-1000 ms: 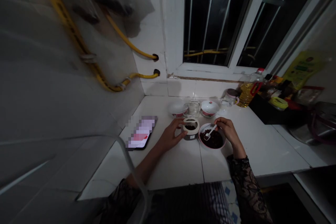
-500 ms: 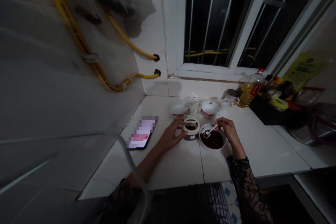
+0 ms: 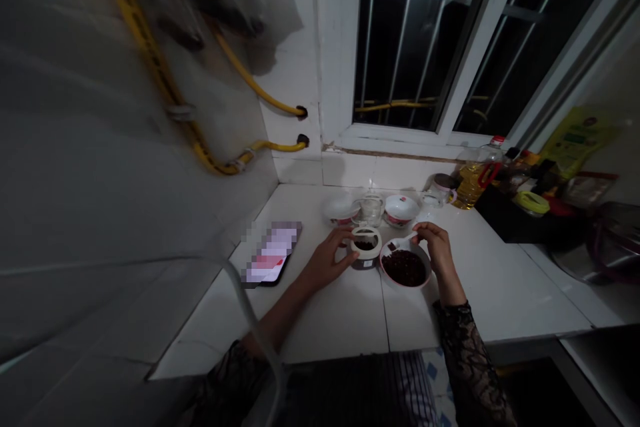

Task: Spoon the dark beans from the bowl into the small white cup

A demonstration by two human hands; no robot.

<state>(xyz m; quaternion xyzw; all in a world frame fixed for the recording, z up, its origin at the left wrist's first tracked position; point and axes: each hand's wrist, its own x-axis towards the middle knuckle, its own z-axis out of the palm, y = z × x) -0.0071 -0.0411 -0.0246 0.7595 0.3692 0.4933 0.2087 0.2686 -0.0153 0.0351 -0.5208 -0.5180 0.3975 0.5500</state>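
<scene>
My left hand is closed around the side of a small jar with a pale rim, its lid off or open. Dark red contents show inside it. Just to the right stands a white bowl with a pinkish rim, holding dark red chili-like sauce. Over that bowl's far right rim, my right hand pinches the handle of a small white spoon. The spoon's head is over the back left of the bowl and carries some dark red stuff.
Behind the jar are two white bowls and a clear glass container. A phone lies to the left. An oil bottle, a glass jar and a black box of seasonings stand at the back right.
The spoon has shifted slightly up toward the back of the bowl, and its head now carries dark red stuff. My left hand stays on the jar.
</scene>
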